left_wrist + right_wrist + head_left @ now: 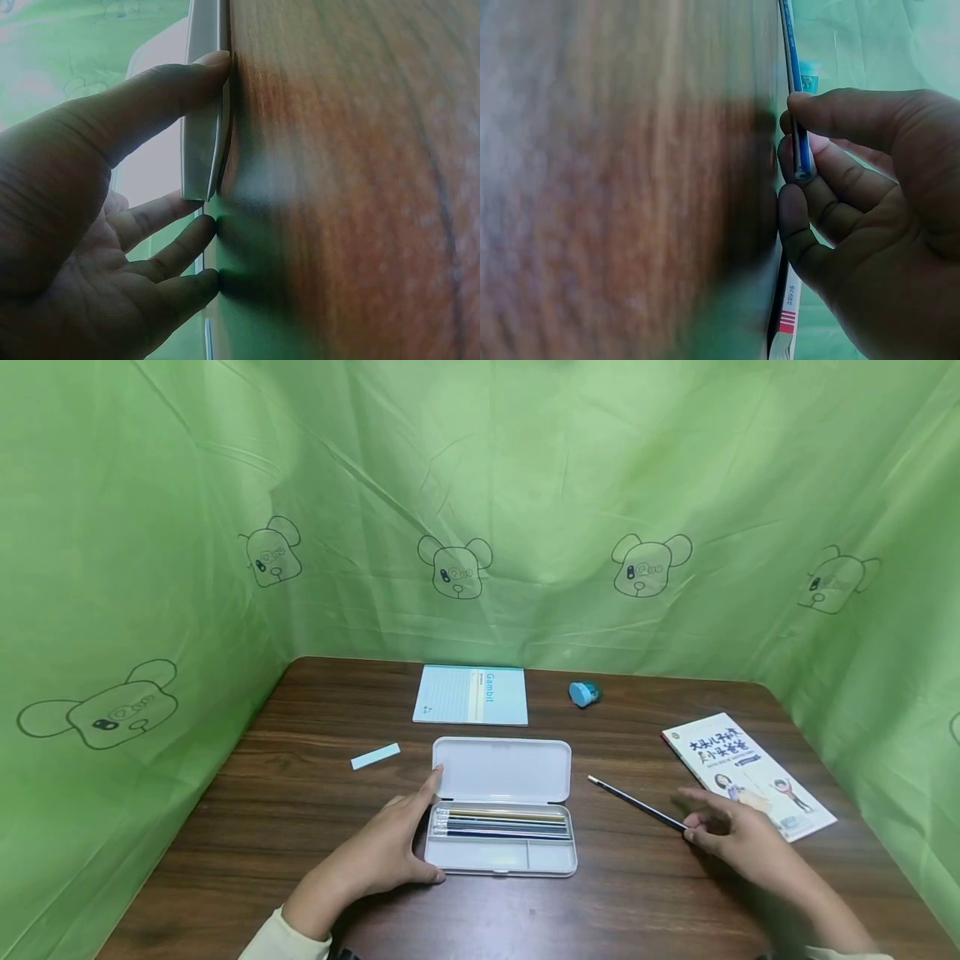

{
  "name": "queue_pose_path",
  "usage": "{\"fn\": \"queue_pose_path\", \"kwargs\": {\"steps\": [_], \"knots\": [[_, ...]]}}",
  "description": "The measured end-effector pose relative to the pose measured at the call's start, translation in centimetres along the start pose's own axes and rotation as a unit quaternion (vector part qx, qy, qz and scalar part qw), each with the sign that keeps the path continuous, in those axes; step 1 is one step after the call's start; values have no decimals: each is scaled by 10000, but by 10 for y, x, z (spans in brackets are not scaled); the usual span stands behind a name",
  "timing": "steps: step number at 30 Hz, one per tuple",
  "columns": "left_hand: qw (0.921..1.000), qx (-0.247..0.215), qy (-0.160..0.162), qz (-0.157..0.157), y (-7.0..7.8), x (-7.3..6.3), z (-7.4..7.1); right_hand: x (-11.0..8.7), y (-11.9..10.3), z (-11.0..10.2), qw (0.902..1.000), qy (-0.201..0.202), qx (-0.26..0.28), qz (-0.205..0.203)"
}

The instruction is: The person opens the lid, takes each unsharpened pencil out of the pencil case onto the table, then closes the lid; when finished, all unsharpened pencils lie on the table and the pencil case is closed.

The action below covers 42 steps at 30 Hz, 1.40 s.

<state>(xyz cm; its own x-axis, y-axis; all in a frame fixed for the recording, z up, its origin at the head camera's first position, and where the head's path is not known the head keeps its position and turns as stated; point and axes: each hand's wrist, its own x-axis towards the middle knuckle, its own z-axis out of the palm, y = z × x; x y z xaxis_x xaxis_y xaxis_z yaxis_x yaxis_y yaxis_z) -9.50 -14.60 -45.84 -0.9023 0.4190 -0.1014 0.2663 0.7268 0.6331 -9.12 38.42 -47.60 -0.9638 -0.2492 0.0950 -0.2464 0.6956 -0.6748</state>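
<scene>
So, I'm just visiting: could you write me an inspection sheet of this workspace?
Surface: dark brown wood-grain table.
Job's things: open white, rectangular, plastic-looking pencil case, with pencils in its rear compartment; slim dark-blue pencil with a white end, outside the case.
Clutter: pale-blue paper notebook; small rounded blue-green object; flat pale-blue strip; white printed book.
Hands: left hand touches the case's left side; right hand pinches the dark-blue pencil near its end opposite the white one.
Cables: nothing seen.
Surroundings: green cloth with cartoon animal heads.

The right grip (885,225) pinches a blue pencil (793,60) near one end.
</scene>
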Motion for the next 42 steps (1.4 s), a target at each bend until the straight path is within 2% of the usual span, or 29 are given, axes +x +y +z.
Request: {"fn": "queue_pose_path", "kwargs": {"steps": [10, 17, 23, 29, 34, 42], "knots": [[10000, -40, 16, 40, 1, 0, -1, 4, -11, -7, 9996, -161, -85, 225], [10000, -59, 30, 13, 1, -2, -2, 20, -48, -6, 9998, -76, -81, 177], [10000, -97, 13, 12, 1, -3, -2, 42, -95, 15, 9985, -541, 124, -31], [10000, -64, 6, 15, 0, 0, 0, 62, -128, 49, 9881, -1423, 261, -531], [10000, -66, 5, 30, 0, 0, 1, 75, -143, 76, 9783, -1976, 127, -605], [10000, -60, 19, 14, 2, 0, -1, 81, -149, 88, 9728, -2212, -119, -681]]}}
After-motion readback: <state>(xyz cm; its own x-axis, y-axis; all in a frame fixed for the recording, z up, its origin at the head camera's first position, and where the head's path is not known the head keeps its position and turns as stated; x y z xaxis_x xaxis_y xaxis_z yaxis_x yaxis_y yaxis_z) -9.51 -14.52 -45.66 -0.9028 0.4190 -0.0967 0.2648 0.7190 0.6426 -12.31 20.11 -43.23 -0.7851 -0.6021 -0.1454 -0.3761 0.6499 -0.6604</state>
